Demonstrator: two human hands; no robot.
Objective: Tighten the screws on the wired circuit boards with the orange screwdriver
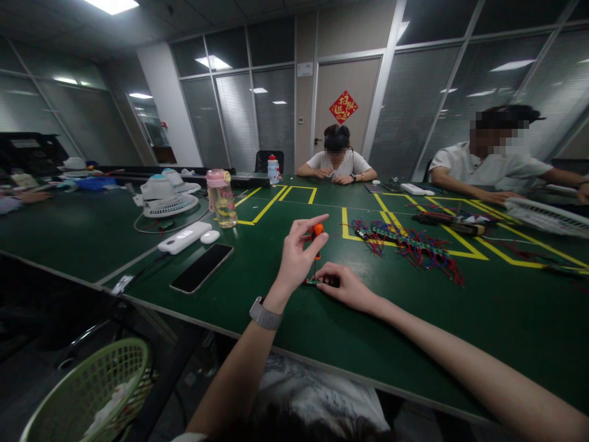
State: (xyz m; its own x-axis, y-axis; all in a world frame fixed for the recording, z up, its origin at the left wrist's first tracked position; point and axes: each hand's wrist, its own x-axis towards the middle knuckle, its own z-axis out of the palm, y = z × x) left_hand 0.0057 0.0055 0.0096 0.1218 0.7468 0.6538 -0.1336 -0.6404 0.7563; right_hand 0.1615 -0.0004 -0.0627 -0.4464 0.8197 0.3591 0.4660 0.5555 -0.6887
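Note:
Upright over the green table stands a screwdriver (318,230) with an orange and black handle. My left hand (298,252) grips that handle between thumb and fingers, the index finger stretched out past it. The thin shaft runs down to a small green circuit board (311,282) on the tabletop. My right hand (343,285) rests low beside it, fingers bent and pinched at the board's right end, with something dark under them. How much of the board lies beneath those fingers is hidden.
Left of my hands lie a black phone (201,268), a white power strip (184,237) and a pink-lidded bottle (221,199). Wired circuit boards (405,239) form a row to the right. Two co-workers sit across the table (271,319). A green basket (92,380) stands below, left.

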